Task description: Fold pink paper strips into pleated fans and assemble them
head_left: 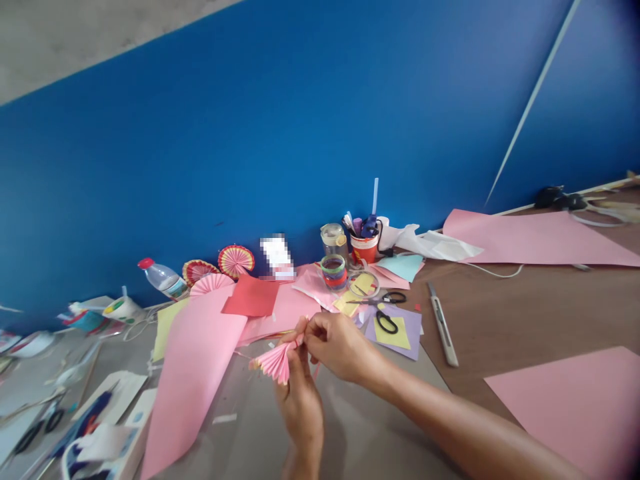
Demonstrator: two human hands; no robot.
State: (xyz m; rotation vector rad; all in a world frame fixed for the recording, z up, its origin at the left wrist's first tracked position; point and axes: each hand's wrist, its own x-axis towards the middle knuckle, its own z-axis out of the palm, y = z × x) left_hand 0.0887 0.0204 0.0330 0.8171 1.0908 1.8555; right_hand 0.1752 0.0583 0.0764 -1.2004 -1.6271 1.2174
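A pleated pink paper fan (273, 362) is held above the table between both hands. My left hand (300, 400) comes up from below and grips the fan's gathered end with closed fingers. My right hand (336, 343) reaches in from the right and pinches the same gathered end from above. A thin strip, perhaps a stick or thread, shows at the pinch; I cannot make it out.
Large pink sheets (193, 373) lie left, far right (575, 400) and at the back (535, 240). Black scissors (383, 310), a utility knife (443, 323), tape rolls (334, 272), a red cup of pens (364, 243), a water bottle (163, 277) and finished paper fans (235, 260) sit along the blue wall.
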